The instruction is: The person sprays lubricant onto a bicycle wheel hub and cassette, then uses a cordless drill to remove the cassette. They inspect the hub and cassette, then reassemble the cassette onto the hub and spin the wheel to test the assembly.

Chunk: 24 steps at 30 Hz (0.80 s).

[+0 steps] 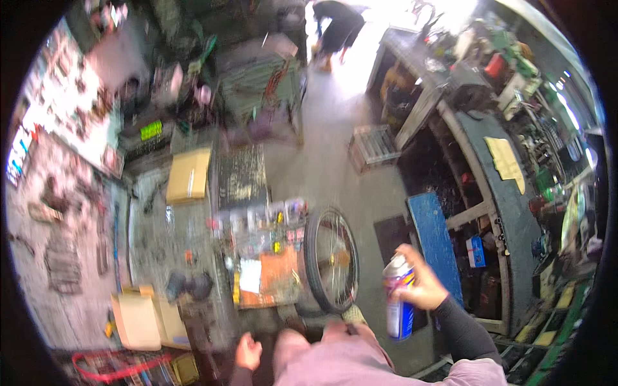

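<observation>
My right hand [420, 283] is wrapped round an upright spray can [400, 315], blue and white with a yellow and red band. Its index finger reaches up to the pale cap at the top. Low in the picture, beside my left leg, my left hand [248, 352] hangs with its fingers curled in; nothing shows in it. A bicycle wheel [311, 260] with a black tyre stands on edge in front of my legs, apart from both hands.
Left of the wheel, a low stand [277, 293] carries small bottles and parts. A blue board [435, 248] leans against the workbench [512, 257] on the right. Cardboard boxes [188, 175] lie to the left. A metal stool [374, 148] and a bent-over person [338, 26] are farther ahead.
</observation>
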Tool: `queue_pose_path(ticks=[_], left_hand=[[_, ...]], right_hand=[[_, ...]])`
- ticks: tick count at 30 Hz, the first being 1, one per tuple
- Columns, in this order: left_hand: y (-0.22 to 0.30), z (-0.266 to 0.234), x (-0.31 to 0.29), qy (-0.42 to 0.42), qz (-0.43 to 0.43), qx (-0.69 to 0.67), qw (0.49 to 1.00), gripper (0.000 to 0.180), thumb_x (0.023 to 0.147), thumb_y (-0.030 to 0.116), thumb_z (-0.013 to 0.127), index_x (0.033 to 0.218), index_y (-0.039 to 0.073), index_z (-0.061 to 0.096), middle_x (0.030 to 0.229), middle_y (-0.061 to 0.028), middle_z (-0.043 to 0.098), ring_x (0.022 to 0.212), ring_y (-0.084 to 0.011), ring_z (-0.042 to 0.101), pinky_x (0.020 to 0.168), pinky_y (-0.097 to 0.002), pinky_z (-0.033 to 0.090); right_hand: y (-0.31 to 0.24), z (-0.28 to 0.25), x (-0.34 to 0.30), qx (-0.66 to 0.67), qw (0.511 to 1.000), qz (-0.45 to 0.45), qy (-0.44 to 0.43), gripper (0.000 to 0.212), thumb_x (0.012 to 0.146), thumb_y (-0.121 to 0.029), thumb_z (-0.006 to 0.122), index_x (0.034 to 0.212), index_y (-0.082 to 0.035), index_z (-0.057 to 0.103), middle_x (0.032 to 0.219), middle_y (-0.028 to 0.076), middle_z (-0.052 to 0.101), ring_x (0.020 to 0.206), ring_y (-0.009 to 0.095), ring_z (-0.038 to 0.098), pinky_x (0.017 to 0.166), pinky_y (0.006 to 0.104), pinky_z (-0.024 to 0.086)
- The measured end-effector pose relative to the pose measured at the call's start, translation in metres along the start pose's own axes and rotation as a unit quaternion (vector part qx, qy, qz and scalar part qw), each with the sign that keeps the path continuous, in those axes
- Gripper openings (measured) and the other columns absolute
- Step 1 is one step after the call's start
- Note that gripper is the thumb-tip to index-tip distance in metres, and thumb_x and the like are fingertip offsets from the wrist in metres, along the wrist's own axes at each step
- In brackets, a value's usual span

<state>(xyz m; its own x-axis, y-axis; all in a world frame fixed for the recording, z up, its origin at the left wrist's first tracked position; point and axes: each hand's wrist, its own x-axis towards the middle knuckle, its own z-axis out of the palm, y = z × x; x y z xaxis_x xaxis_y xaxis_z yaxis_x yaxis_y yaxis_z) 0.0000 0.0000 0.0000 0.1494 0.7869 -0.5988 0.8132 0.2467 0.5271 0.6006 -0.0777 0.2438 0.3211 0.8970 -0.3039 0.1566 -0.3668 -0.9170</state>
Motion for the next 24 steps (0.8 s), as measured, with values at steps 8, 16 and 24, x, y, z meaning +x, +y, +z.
queue_pose_path(ticks=[8, 16, 24], left_hand=[[0.030, 0.029, 0.077, -0.137, 0.100, 0.150, 0.974, 0.043, 0.100, 0.019, 0.077, 0.141, 0.008, 0.072, 0.138, -0.0178, 0.073, 0.133, -0.0390, 0.068, 0.115, -0.0509, 0.055], [0.082, 0.145, 0.211, 0.070, 0.275, 0.196, 0.939, 0.047, 0.092, 0.011, 0.082, 0.137, 0.003, 0.070, 0.143, -0.0200, 0.068, 0.137, -0.0433, 0.062, 0.118, -0.0541, 0.050], [0.040, 0.191, 0.243, 0.212, 0.339, 0.220, 0.890, 0.016, 0.096, -0.004, 0.072, 0.110, 0.000, 0.068, 0.118, -0.0203, 0.069, 0.112, -0.0438, 0.065, 0.100, -0.0503, 0.053]], right_hand=[[0.055, -0.011, -0.014, -0.103, 0.987, -0.080, 0.089, 0.111, 0.091, -0.034, 0.090, 0.178, -0.015, 0.025, 0.126, 0.014, 0.067, 0.098, 0.025, 0.076, 0.087, 0.0415, 0.067], [0.274, 0.076, 0.027, 0.137, 0.984, 0.010, 0.117, 0.109, 0.084, -0.047, 0.099, 0.167, -0.014, 0.037, 0.132, 0.015, 0.068, 0.102, 0.025, 0.076, 0.078, 0.0422, 0.069], [0.469, 0.141, 0.034, 0.562, 0.819, 0.010, 0.115, 0.107, 0.090, -0.040, 0.089, 0.175, -0.022, 0.027, 0.133, 0.024, 0.066, 0.099, 0.037, 0.081, 0.077, 0.0502, 0.072]])
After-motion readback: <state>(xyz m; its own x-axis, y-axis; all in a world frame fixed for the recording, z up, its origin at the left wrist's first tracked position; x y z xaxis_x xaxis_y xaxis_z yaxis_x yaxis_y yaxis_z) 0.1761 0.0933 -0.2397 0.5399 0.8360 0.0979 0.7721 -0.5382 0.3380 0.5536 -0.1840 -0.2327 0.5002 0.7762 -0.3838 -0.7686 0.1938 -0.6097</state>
